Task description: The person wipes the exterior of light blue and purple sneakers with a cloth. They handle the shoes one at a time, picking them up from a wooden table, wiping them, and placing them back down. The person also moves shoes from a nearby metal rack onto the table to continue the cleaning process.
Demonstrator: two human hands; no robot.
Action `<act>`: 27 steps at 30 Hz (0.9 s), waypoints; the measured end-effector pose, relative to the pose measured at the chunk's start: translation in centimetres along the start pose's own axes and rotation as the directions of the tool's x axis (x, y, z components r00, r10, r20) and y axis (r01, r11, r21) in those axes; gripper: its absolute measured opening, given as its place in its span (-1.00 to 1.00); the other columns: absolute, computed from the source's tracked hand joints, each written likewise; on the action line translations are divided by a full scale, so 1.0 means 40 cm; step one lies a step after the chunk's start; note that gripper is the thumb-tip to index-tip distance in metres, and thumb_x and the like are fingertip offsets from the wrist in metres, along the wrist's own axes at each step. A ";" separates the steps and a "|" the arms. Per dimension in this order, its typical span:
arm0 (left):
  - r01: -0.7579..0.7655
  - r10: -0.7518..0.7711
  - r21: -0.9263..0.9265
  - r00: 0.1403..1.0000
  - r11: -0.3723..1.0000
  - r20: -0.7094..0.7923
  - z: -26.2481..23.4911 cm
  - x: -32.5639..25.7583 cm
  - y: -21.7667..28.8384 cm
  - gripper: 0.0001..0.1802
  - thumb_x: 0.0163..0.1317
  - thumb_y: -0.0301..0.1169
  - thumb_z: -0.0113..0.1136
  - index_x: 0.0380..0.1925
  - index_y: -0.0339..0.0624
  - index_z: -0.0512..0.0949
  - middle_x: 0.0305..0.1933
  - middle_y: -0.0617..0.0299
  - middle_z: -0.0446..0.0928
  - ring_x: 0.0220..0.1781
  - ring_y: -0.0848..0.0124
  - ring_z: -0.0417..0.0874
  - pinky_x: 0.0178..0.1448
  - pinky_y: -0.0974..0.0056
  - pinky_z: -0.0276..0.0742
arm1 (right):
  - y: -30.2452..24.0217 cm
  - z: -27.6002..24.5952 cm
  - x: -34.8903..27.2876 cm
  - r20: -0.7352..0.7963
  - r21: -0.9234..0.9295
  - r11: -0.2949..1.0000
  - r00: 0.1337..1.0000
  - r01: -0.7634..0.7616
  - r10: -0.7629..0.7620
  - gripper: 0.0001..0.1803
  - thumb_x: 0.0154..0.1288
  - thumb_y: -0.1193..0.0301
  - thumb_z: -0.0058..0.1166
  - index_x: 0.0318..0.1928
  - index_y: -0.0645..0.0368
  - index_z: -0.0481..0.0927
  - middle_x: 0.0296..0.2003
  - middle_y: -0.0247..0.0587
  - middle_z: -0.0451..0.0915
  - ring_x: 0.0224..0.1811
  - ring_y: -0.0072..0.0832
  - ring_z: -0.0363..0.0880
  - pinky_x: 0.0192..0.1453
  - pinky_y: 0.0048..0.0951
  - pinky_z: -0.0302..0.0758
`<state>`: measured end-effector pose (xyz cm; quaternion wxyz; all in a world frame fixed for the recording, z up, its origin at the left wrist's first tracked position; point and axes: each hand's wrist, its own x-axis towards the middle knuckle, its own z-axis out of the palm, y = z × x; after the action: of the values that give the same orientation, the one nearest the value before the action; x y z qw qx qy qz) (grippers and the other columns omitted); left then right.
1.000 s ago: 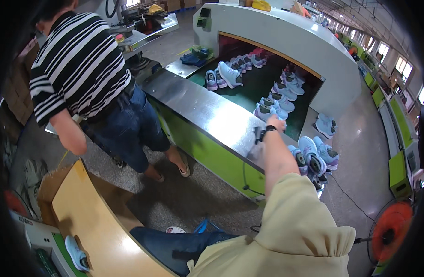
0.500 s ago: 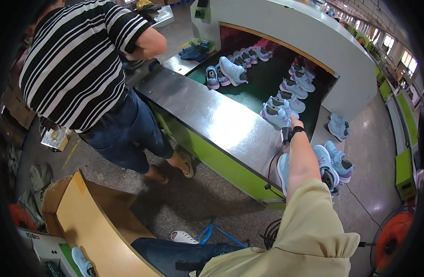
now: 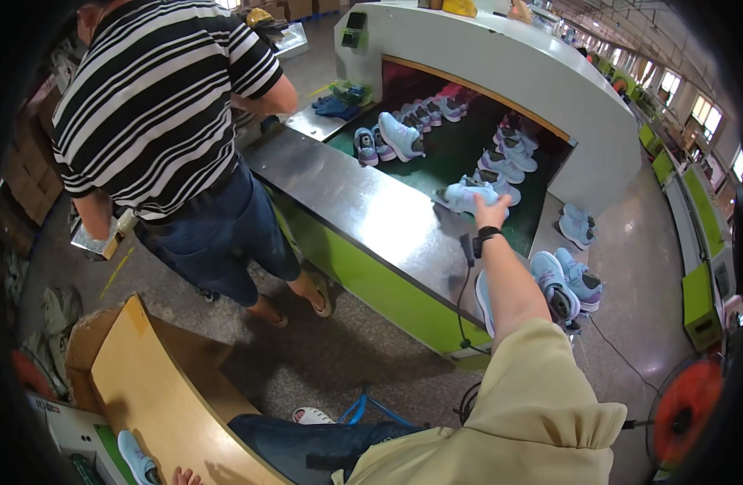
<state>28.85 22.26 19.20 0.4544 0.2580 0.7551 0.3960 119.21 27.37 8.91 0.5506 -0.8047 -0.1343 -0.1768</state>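
Note:
My right hand (image 3: 493, 212) grips a light blue sneaker (image 3: 467, 196) by one end, thumb and fingers on either side of it. The sneaker is tipped on its side at the near right of the conveyor opening, over the metal ledge's edge. Just behind it a row of similar sneakers (image 3: 501, 166) runs back into the machine. Only the fingertips of my left hand (image 3: 185, 477) show at the lower edge, spread apart and holding nothing visible. Close to them, a light blue sneaker (image 3: 135, 457) lies beside the curved tan board (image 3: 157, 380).
More sneakers (image 3: 400, 136) stand at the belt's left side. Others are piled (image 3: 553, 283) by my right forearm, with a pair (image 3: 578, 225) beyond. A person in a striped shirt (image 3: 161, 105) stands at left. A black cable (image 3: 467, 279) hangs over the metal ledge (image 3: 371, 210).
My right hand has turned a sneaker onto its side and shifted it leftward. My left fingertips have come into view at the bottom. The other person's far arm now shows lower left.

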 end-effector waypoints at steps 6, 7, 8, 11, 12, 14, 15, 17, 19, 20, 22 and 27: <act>-0.333 0.263 0.118 0.879 0.935 0.398 0.134 -0.075 0.038 -0.54 0.51 -0.30 0.03 0.31 -0.29 0.38 0.20 -0.02 0.55 0.18 0.20 0.60 0.23 0.19 0.52 | -0.455 -0.011 -0.317 0.647 0.327 0.865 0.578 0.380 -0.498 -0.45 0.13 0.30 0.39 0.12 0.16 0.54 0.03 0.05 0.64 0.09 -0.10 0.64 0.14 -0.19 0.55; -0.373 0.301 0.076 0.837 0.925 0.457 0.163 -0.077 0.033 -0.53 0.50 -0.30 0.05 0.31 -0.30 0.39 0.20 -0.01 0.55 0.19 0.21 0.59 0.24 0.19 0.51 | -0.480 0.008 -0.377 0.746 0.390 0.878 0.463 0.277 -0.478 -0.40 0.16 0.23 0.39 0.18 0.16 0.52 0.03 0.03 0.64 0.07 -0.11 0.64 0.16 -0.23 0.54; -0.400 0.329 0.043 0.806 0.916 0.492 0.188 -0.084 0.029 -0.50 0.48 -0.27 0.11 0.32 -0.28 0.38 0.20 -0.02 0.55 0.18 0.20 0.60 0.26 0.19 0.50 | -0.535 0.013 -0.461 0.731 0.500 0.800 0.334 0.330 -0.595 -0.40 0.20 0.18 0.37 0.17 0.18 0.51 0.02 0.01 0.64 0.07 -0.11 0.63 0.19 -0.25 0.52; -0.446 0.444 -0.131 0.726 0.885 0.525 0.258 -0.084 -0.013 -0.39 0.37 -0.41 0.17 0.39 -0.28 0.29 0.39 -0.02 0.38 0.44 0.21 0.37 0.42 0.14 0.32 | -0.723 -0.062 -0.724 0.765 0.637 0.770 -0.145 0.030 -0.627 -0.47 0.27 0.18 0.30 0.17 0.14 0.50 -0.02 -0.04 0.66 0.06 -0.22 0.64 0.18 -0.26 0.52; -0.455 0.445 -0.130 0.703 0.881 0.555 0.292 -0.104 0.003 -0.31 0.32 -0.39 0.23 0.43 -0.22 0.24 0.44 0.00 0.33 0.51 0.18 0.26 0.50 0.07 0.20 | -0.750 -0.071 -0.806 0.703 0.655 0.751 -0.301 -0.079 -0.645 -0.50 0.32 0.19 0.27 0.18 0.13 0.49 0.03 -0.09 0.64 0.09 -0.28 0.62 0.21 -0.28 0.50; -0.639 0.535 -0.060 0.585 0.767 0.609 0.344 -0.088 -0.022 -0.13 0.23 -0.32 0.36 0.48 -0.17 0.14 0.49 0.00 0.23 0.53 0.16 0.22 0.54 0.04 0.13 | -0.793 -0.113 -0.947 0.493 0.660 0.704 -0.554 -0.264 -0.670 -0.53 0.39 0.23 0.22 0.20 0.17 0.49 0.10 -0.18 0.59 0.17 -0.39 0.54 0.28 -0.31 0.45; -0.630 0.563 -0.140 0.545 0.764 0.621 0.401 -0.083 -0.033 -0.27 0.23 -0.42 0.31 0.40 -0.13 0.26 0.48 0.07 0.21 0.46 0.21 0.29 0.44 0.10 0.32 | -0.799 -0.136 -0.992 0.449 0.570 0.736 -0.612 -0.365 -0.651 -0.54 0.39 0.27 0.21 0.20 0.19 0.48 0.08 -0.18 0.59 0.17 -0.41 0.53 0.30 -0.31 0.44; -0.078 0.353 -0.374 0.548 0.924 0.758 0.424 -0.118 -0.040 -0.50 0.30 -0.34 0.36 0.19 -0.19 0.45 0.21 0.19 0.50 0.16 0.43 0.56 0.27 0.25 0.49 | -0.794 -0.165 -1.092 0.388 0.426 0.796 -0.708 -0.430 -0.590 -0.59 0.41 0.34 0.17 0.20 0.20 0.49 0.08 -0.20 0.58 0.17 -0.43 0.52 0.29 -0.34 0.43; 0.235 0.159 -0.385 0.636 0.893 0.755 0.409 -0.101 -0.058 -0.53 0.33 -0.22 0.36 0.14 -0.19 0.51 0.04 0.28 0.61 0.06 0.47 0.61 0.20 0.25 0.52 | -0.760 -0.142 -1.168 0.490 0.418 0.838 -0.689 -0.352 -0.534 -0.56 0.43 0.41 0.07 0.28 0.18 0.46 0.14 -0.14 0.52 0.20 -0.42 0.49 0.33 -0.34 0.39; 0.248 0.101 -0.381 0.710 0.891 0.697 0.390 -0.093 -0.068 -0.53 0.33 -0.19 0.36 0.13 -0.17 0.53 0.03 0.29 0.62 0.05 0.48 0.62 0.17 0.24 0.53 | -0.749 -0.130 -1.193 0.459 0.571 0.765 -0.656 -0.299 -0.599 -0.49 0.43 0.41 0.06 0.35 0.16 0.38 0.21 -0.12 0.46 0.27 -0.40 0.43 0.38 -0.33 0.33; 0.283 0.000 -0.370 0.794 0.885 0.608 0.398 -0.067 -0.170 -0.54 0.36 -0.11 0.30 0.13 -0.14 0.55 0.04 0.26 0.65 0.02 0.44 0.67 0.14 0.21 0.56 | -0.712 -0.136 -1.230 0.474 0.482 0.799 -0.660 -0.359 -0.583 -0.37 0.43 0.39 0.06 0.46 0.14 0.24 0.32 -0.11 0.35 0.38 -0.38 0.31 0.46 -0.33 0.23; 0.514 -0.054 -0.682 0.817 0.520 0.575 0.442 -0.006 -0.221 -0.49 0.40 0.03 0.17 0.10 -0.15 0.53 0.05 0.18 0.66 0.05 0.27 0.70 0.22 0.07 0.55 | -0.585 -0.167 -1.174 0.500 0.105 0.931 -0.791 -0.349 -0.353 -0.14 0.36 0.32 0.19 0.53 0.19 0.03 0.41 -0.11 0.23 0.48 -0.35 0.17 0.53 -0.33 0.10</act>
<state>44.44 23.62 7.10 0.7545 -0.0227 0.3785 0.5357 66.33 28.48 10.44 0.1671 -0.2779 -0.5922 0.7377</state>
